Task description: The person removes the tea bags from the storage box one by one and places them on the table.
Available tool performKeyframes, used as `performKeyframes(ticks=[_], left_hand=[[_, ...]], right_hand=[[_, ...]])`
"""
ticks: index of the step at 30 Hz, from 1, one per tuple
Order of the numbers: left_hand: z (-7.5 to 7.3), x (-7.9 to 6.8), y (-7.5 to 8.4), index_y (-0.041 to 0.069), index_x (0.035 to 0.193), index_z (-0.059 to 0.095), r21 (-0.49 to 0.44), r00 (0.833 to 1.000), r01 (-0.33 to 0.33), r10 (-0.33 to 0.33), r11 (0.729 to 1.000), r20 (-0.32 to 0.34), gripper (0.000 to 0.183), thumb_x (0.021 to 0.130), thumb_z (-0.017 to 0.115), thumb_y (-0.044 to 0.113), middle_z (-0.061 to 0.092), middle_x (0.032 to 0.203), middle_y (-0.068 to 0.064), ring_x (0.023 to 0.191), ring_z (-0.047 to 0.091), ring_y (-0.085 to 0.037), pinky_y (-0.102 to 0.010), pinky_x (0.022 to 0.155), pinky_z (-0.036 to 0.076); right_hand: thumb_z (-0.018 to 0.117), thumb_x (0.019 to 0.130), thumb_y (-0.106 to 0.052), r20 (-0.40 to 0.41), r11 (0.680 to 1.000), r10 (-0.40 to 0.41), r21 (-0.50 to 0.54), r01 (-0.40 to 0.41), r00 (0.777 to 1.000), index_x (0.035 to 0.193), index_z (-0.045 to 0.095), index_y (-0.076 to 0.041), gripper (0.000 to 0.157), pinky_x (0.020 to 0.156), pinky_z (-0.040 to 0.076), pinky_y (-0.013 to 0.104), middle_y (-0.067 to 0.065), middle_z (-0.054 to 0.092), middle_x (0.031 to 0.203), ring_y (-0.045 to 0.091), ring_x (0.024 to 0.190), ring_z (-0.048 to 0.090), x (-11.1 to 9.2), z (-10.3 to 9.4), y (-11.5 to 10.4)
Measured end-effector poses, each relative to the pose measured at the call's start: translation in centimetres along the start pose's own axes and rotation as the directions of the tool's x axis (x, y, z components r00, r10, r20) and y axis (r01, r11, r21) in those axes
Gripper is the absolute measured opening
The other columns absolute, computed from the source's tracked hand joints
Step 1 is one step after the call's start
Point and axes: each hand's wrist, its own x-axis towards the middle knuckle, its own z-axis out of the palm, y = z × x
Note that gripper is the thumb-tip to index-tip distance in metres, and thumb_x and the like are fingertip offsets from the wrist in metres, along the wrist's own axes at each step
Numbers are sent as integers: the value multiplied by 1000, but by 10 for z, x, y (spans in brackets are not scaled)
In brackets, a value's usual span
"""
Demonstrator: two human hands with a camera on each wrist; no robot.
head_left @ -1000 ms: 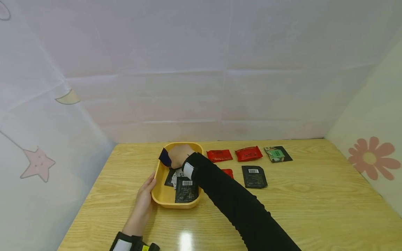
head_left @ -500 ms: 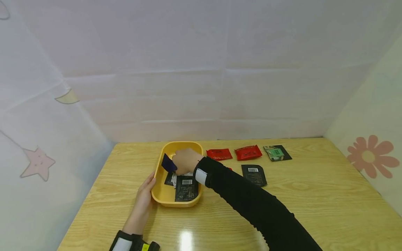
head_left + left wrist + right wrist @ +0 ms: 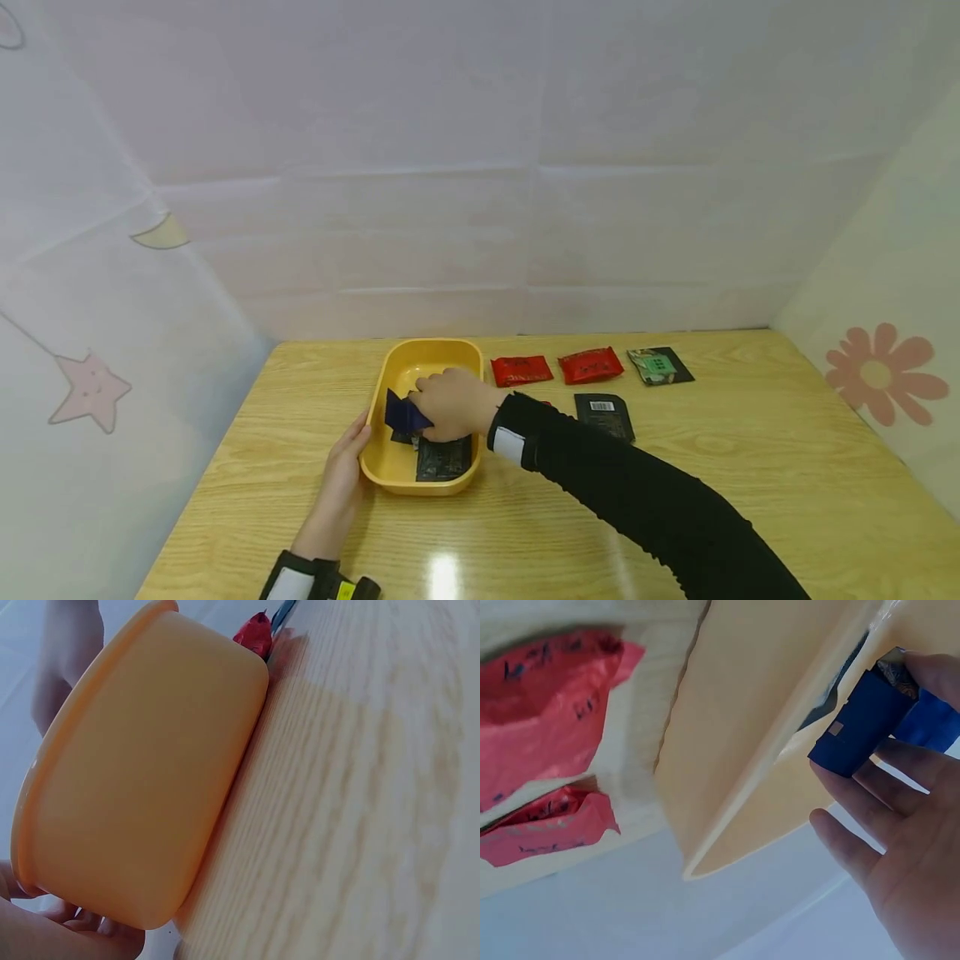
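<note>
A yellow plastic basin [image 3: 422, 488] stands on the table, with black sachets [image 3: 444, 463] lying in it. My left hand [image 3: 339, 479] grips its left side, thumb at the rim and fingers against the outer wall in the left wrist view. Inside the basin, my right hand [image 3: 454, 405] pinches a small dark blue packet [image 3: 862, 724] between thumb and fingers. A patterned inner face shows at the packet's upper end in the right wrist view. Part of the basin's contents is hidden beneath the right hand.
Two red packets [image 3: 522, 371] lie right of the basin near the back edge. Beyond them is a green-and-black sachet [image 3: 662, 366]. A black sachet with a barcode [image 3: 606, 415] lies nearer, partly behind the right sleeve [image 3: 637, 492], which also mostly covers another red packet.
My right hand has moved toward me and slightly right within the basin, carrying the blue packet, which has turned and now looks folded. My left hand has stayed on the basin.
</note>
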Motion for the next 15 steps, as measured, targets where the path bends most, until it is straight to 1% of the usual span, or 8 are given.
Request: performKeyframes(ticks=[4,7,11,15], left_hand=[[-1,0,0,2,150,16,-4,1000,-8,8,1000,-1,53,102,33,18,9,160,-15,144,11,-28,-45,123,11],[0,1,0,0,150,17,-1,1000,-12,12,1000,-1,53,102,33,16,9,160,-16,144,10,-28,-45,123,10],[0,0,1,1,150,17,-1,1000,-9,9,1000,1,52,102,32,15,8,160,-15,144,9,-28,-46,123,10],[1,-1,2,3,150,17,-4,1000,0,0,1000,-8,52,102,32,17,8,161,-14,144,11,-28,-46,122,11]], right_hand=[[55,86,-52,-16,1000,-18,-9,18,1000,134,53,-14,61,97,52,35,3,61,129,17,111,58,-3,4,-5],[55,86,-52,-20,1000,-21,1,21,1000,135,52,-14,62,99,51,36,3,60,131,17,114,56,-9,5,-5],[55,86,-51,-42,999,-29,18,29,999,136,50,-13,63,100,50,36,4,60,131,17,115,56,-17,7,0],[56,86,-50,-64,997,-43,55,46,997,137,49,-13,63,104,48,38,5,58,134,19,119,54,-28,9,7]])
